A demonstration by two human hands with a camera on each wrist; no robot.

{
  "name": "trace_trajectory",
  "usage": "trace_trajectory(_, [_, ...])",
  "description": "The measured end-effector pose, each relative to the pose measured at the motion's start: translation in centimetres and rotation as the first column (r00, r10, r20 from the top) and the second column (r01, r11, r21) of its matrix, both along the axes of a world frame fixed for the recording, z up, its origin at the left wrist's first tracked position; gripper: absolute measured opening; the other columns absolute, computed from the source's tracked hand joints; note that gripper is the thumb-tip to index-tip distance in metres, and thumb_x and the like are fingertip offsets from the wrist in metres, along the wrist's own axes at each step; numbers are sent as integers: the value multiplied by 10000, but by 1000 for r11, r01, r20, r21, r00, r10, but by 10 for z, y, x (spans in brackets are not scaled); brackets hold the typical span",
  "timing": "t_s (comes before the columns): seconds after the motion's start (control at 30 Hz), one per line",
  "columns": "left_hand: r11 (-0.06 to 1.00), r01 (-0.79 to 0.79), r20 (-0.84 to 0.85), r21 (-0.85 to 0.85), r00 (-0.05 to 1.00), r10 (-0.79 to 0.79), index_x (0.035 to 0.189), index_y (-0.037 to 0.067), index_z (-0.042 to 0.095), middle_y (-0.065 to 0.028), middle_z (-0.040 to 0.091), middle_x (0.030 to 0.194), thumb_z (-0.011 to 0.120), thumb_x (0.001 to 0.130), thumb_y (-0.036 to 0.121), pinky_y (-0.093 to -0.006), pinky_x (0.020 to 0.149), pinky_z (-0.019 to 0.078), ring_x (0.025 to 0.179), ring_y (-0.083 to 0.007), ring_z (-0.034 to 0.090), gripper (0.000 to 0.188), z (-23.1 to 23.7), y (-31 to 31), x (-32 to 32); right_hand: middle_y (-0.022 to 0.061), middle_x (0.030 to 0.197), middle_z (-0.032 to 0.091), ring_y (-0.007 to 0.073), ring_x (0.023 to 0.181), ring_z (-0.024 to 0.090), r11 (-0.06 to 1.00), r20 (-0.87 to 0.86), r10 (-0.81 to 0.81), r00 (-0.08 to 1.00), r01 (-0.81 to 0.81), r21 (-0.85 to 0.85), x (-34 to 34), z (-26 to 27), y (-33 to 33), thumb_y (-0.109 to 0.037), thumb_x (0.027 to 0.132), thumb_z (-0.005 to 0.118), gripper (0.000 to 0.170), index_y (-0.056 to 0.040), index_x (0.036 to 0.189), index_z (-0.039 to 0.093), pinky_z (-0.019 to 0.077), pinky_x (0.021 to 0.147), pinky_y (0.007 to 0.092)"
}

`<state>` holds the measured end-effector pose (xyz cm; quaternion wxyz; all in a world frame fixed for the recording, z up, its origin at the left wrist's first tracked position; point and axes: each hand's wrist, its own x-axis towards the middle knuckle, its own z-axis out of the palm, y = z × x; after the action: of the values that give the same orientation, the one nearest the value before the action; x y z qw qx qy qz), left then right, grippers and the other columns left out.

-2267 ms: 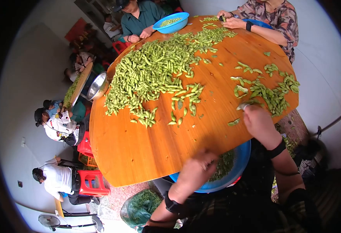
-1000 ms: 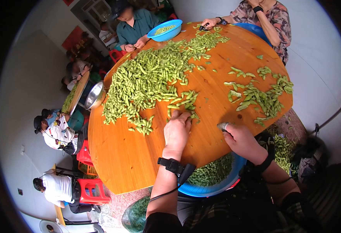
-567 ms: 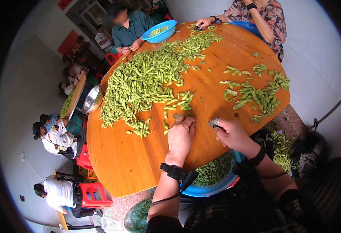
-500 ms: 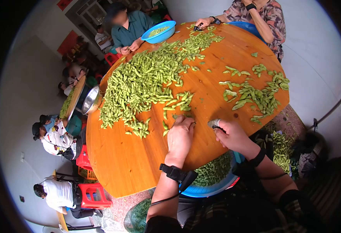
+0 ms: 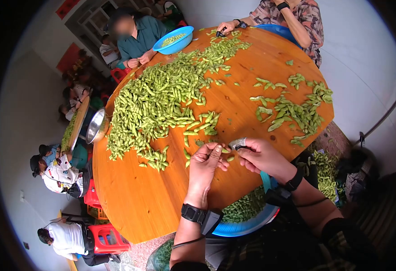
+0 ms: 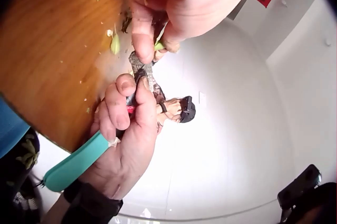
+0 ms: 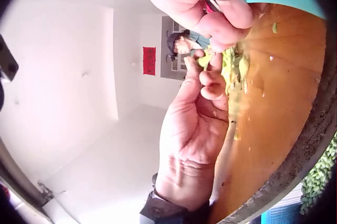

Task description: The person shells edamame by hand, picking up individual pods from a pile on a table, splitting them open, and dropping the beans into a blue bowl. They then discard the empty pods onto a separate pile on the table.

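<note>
My left hand [image 5: 202, 169] pinches a green soybean pod [image 6: 159, 46] between thumb and fingertips, low over the wooden table [image 5: 162, 198]. Close beside it, my right hand [image 5: 268, 158] grips what look like teal-handled snips [image 6: 76, 163]. Their worn grey tip [image 5: 238, 143] points at the pod, right by the left fingertips. Fingers cover the middle of the tool. A few loose pods [image 5: 187, 156] lie just left of the left hand. Below the table edge, a blue basin [image 5: 272, 214] holds many small green pods [image 5: 243, 207].
A big heap of pods [image 5: 152, 101] covers the table's far left, a smaller pile [image 5: 299, 115] its right. Two people sit across, one by a blue bowl [image 5: 173, 40]. A metal bowl [image 5: 96, 124] stands by the left edge. More pods [image 5: 325, 174] lie below right.
The left hand reached to the pods on the table, then drew back and turned palm up with a pod. The right hand came left with the snips until both hands met.
</note>
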<state>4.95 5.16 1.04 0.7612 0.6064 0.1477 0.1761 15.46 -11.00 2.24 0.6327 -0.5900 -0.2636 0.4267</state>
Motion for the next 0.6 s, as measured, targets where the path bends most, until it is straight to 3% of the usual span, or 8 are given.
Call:
trace_trajectory(0.17, [997, -17, 10, -77, 1000, 17, 1034, -5, 612, -117, 674, 930, 556, 970, 126, -244, 577, 535, 635, -127, 624, 156, 3, -2, 1, -12, 708, 556, 38, 512, 468, 1000, -38, -23, 999, 22, -10, 0, 6, 0, -109, 980, 487, 181, -28, 1113, 578, 350, 442, 182])
trace_trajectory(0.23, [1000, -14, -17, 11, 1000, 14, 1094, -16, 611, -105, 675, 938, 563, 963, 98, -245, 609, 546, 654, -125, 631, 180, -3, 2, 0, -13, 706, 554, 38, 510, 461, 999, -37, -18, 999, 17, -28, -1, 6, 3, -109, 980, 488, 188, -25, 1124, 576, 352, 448, 184])
trace_trajectory(0.3, [999, -18, -28, 35, 999, 19, 1129, -23, 604, -91, 675, 926, 573, 954, 79, -240, 627, 546, 681, -115, 634, 205, -1, -3, 0, -5, 678, 551, 46, 503, 482, 1000, 143, -21, 990, 19, 17, -3, 4, 7, -89, 963, 481, 176, -18, 1078, 594, 383, 449, 209])
trace_trajectory(0.37, [998, -17, -41, 62, 999, 19, 1164, -31, 597, -76, 674, 914, 584, 945, 59, -236, 646, 546, 707, -105, 636, 236, -2, -7, 1, -1, 672, 555, 50, 504, 491, 1000, 183, -10, 983, 11, -5, -3, 4, 11, -80, 959, 482, 174, -10, 1071, 596, 396, 456, 213])
trace_trajectory(0.47, [986, -25, -49, 163, 998, 33, 1212, -26, 592, -59, 674, 904, 593, 927, 19, -232, 656, 546, 713, -91, 634, 288, -7, -9, 2, 7, 670, 564, 56, 504, 506, 1000, 239, 16, 971, -13, -15, -3, 6, 13, -68, 952, 484, 172, 2, 1060, 598, 417, 468, 220])
trace_trajectory(0.53, [924, -41, -71, 380, 995, 74, 1193, -25, 606, -65, 674, 885, 609, 900, -9, -232, 653, 547, 715, -96, 648, 293, -6, -13, 1, 11, 675, 570, 58, 504, 513, 999, 255, 36, 966, -35, -6, -3, 6, 13, -66, 949, 484, 172, 7, 1056, 597, 425, 472, 222])
trace_trajectory(0.6, [892, -54, -51, 448, 995, 86, 1184, -27, 611, -76, 673, 875, 616, 886, -19, -235, 651, 546, 717, -105, 657, 299, -7, -14, 0, 15, 682, 578, 60, 498, 514, 999, 257, 47, 965, -42, -27, -3, 5, 12, -60, 947, 485, 168, 11, 1046, 600, 428, 473, 221])
